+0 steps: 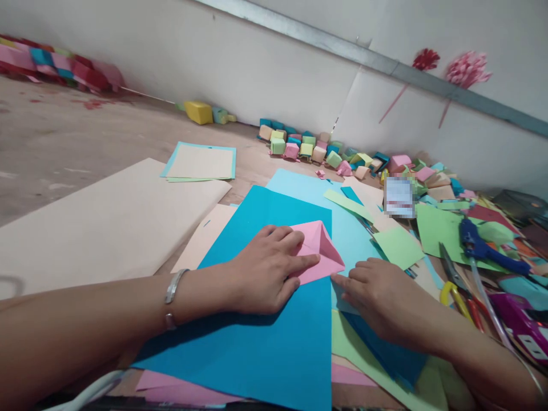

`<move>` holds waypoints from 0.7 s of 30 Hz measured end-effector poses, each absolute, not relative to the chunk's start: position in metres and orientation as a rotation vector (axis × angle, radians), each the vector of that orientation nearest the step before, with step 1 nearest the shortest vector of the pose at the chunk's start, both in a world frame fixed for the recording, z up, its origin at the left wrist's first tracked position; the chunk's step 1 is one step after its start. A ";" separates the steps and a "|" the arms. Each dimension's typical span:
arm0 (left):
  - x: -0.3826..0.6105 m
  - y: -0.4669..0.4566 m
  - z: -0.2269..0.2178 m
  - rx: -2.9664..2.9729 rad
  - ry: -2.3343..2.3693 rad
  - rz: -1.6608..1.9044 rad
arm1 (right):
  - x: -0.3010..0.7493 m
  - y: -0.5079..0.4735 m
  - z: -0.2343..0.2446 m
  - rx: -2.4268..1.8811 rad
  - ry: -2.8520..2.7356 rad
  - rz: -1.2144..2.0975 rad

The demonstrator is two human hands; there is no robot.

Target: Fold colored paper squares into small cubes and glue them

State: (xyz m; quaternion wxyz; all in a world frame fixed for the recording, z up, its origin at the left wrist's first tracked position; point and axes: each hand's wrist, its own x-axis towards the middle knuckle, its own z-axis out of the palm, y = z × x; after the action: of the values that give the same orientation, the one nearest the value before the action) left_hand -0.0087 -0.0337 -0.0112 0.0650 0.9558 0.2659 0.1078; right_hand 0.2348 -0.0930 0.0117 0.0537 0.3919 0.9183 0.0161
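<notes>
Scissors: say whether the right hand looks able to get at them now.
Probably yes: the scissors lie to the right hand's right, their handles mostly uncovered, with nothing bulky seen between.

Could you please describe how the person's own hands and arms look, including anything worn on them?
The left hand and right hand are ungloved, and no sleeves show. A silver-coloured, open cuff bracelet circles the left wrist. A thin pale line crosses the right forearm; whether it is a bangle is unclear.
</notes>
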 end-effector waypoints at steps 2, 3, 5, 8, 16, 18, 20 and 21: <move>-0.009 -0.033 -0.012 2.888 0.798 0.341 | 0.232 -0.093 0.009 1.165 2.839 0.125; -0.009 -0.033 -0.012 2.890 0.793 0.346 | 0.231 -0.093 0.006 1.144 2.862 0.164; -0.009 -0.033 -0.012 2.893 0.783 0.344 | 0.230 -0.094 0.003 1.115 2.847 0.229; -0.009 -0.033 -0.011 2.889 0.789 0.323 | 0.233 -0.097 0.004 1.130 2.725 0.286; -0.010 -0.032 -0.012 2.876 0.759 0.335 | 0.242 -0.090 0.012 1.344 2.834 0.432; -0.010 -0.032 -0.012 2.877 0.750 0.340 | 0.241 -0.083 0.008 1.409 2.841 0.498; -0.010 -0.031 -0.012 2.873 0.745 0.348 | 0.240 -0.079 0.002 1.344 2.848 0.472; -0.010 -0.031 -0.011 2.870 0.741 0.350 | 0.239 -0.078 -0.001 1.286 2.856 0.459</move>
State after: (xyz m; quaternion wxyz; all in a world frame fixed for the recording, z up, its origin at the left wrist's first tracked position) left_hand -0.0098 -0.0314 -0.0113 0.0784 0.9586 0.2474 0.1169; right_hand 0.2391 -0.0777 -0.0009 -0.0122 0.4063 0.9021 0.1451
